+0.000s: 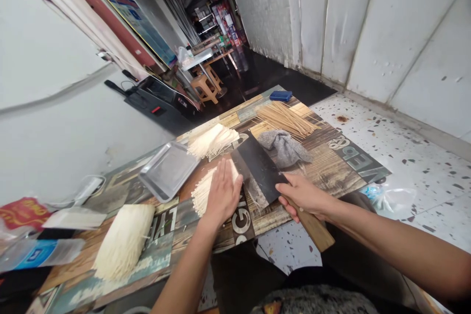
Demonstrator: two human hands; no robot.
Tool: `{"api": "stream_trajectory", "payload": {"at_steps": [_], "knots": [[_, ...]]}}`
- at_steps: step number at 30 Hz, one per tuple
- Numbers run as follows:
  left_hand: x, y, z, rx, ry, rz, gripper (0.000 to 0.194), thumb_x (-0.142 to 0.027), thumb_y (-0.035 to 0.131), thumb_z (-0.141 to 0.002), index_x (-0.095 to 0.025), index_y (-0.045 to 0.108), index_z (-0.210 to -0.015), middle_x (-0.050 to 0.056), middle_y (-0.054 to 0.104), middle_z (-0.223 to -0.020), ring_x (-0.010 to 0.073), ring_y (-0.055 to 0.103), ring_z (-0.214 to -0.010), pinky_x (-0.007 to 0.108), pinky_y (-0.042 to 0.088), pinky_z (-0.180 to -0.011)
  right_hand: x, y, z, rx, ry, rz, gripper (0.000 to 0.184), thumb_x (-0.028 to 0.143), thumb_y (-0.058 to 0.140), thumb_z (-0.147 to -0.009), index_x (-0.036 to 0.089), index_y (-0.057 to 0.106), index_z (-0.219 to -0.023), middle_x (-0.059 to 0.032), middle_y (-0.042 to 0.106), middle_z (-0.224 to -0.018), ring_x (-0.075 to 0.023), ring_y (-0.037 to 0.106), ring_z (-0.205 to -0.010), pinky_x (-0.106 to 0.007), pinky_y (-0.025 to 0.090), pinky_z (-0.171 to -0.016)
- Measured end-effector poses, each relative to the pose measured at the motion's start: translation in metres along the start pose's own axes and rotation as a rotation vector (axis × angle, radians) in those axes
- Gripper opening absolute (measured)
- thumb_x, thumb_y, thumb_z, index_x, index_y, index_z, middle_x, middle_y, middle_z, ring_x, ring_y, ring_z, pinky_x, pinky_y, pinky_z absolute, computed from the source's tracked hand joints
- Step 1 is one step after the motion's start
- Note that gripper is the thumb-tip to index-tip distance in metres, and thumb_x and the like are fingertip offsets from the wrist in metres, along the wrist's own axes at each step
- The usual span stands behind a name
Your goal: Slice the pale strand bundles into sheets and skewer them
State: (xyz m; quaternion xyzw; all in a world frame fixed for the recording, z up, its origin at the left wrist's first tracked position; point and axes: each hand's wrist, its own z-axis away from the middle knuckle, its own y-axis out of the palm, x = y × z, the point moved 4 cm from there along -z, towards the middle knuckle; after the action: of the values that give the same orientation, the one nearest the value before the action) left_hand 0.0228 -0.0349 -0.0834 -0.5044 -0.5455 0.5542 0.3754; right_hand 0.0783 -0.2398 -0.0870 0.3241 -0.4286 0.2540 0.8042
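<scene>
- Wood-patterned counter (327,167) slants across the room, beside pale wall panels (342,19) and a speckled floor (423,171).
- Under the left hand (222,194) lies the strand pile (200,194); its fingers lie flat and close together on top, and strands show beyond them on the left.
- The right hand's fingers (289,206) are clamped around the cleaver (261,167), whose dark, broad blade lies flat just right of the pile.
- The cleaver's wooden handle reaches past the near counter edge, over the floor.
- Beyond the left hand, a second heap (213,141) sits near the metal tray (169,169); the grey cloth (283,147) lies just beyond the blade, skewers (287,118) and a blue box (280,95) farther off.
- Bare counter separates the pile from the large bundle (125,240) at left.
- More open surface runs right of the cloth to the lettered corner; the blade's far side has little room.
</scene>
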Motion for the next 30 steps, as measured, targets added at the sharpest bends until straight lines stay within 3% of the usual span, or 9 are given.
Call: {"api": "stream_trajectory", "payload": {"at_steps": [9, 13, 20, 26, 30], "knots": [[0.0, 0.0, 0.0, -0.01, 0.011, 0.013, 0.065, -0.048, 0.019, -0.096, -0.01, 0.015, -0.149, 0.016, 0.016, -0.155, 0.0224, 0.009, -0.144, 0.047, 0.015, -0.117, -0.001, 0.0, 0.002, 0.006, 0.022, 0.004, 0.014, 0.017, 0.038, -0.088, 0.021, 0.037, -0.075, 0.0092, 0.045, -0.046, -0.0069, 0.038, -0.03, -0.017, 0.037, -0.03], [0.0, 0.0, -0.002, 0.016, -0.01, -0.004, 0.067, -0.048, 0.017, -0.096, -0.006, 0.017, -0.148, 0.017, 0.016, -0.155, 0.0226, 0.008, -0.144, 0.046, 0.015, -0.117, 0.0, 0.003, 0.002, -0.002, 0.036, -0.012, 0.013, 0.017, 0.038, -0.089, 0.022, 0.037, -0.076, 0.0094, 0.046, -0.048, -0.0073, 0.038, -0.03, -0.018, 0.038, -0.029], [-0.001, 0.0, -0.005, 0.051, -0.033, -0.005, 0.07, -0.05, 0.014, -0.096, -0.002, 0.017, -0.147, 0.019, 0.017, -0.154, 0.0225, 0.009, -0.144, 0.045, 0.014, -0.117, 0.01, 0.013, -0.016, -0.025, 0.047, -0.015, 0.015, 0.015, 0.038, -0.087, 0.021, 0.038, -0.073, 0.0089, 0.045, -0.045, -0.0069, 0.04, -0.029, -0.017, 0.037, -0.03], [-0.002, -0.001, -0.003, 0.033, 0.013, 0.006, 0.07, -0.05, 0.014, -0.096, -0.003, 0.018, -0.147, 0.019, 0.017, -0.154, 0.0225, 0.009, -0.144, 0.045, 0.015, -0.117, 0.001, 0.019, -0.009, -0.005, 0.036, -0.01, 0.013, 0.017, 0.041, -0.085, 0.021, 0.038, -0.074, 0.0092, 0.046, -0.045, -0.0073, 0.039, -0.029, -0.018, 0.039, -0.029], [0.002, 0.001, -0.005, 0.027, -0.009, 0.038, 0.07, -0.05, 0.013, -0.096, -0.002, 0.019, -0.146, 0.02, 0.017, -0.154, 0.0227, 0.01, -0.144, 0.046, 0.015, -0.117, 0.007, 0.029, -0.025, -0.028, 0.041, 0.002, 0.016, 0.013, 0.041, -0.084, 0.02, 0.039, -0.07, 0.0088, 0.045, -0.041, -0.0073, 0.04, -0.028, -0.016, 0.038, -0.03]]}}
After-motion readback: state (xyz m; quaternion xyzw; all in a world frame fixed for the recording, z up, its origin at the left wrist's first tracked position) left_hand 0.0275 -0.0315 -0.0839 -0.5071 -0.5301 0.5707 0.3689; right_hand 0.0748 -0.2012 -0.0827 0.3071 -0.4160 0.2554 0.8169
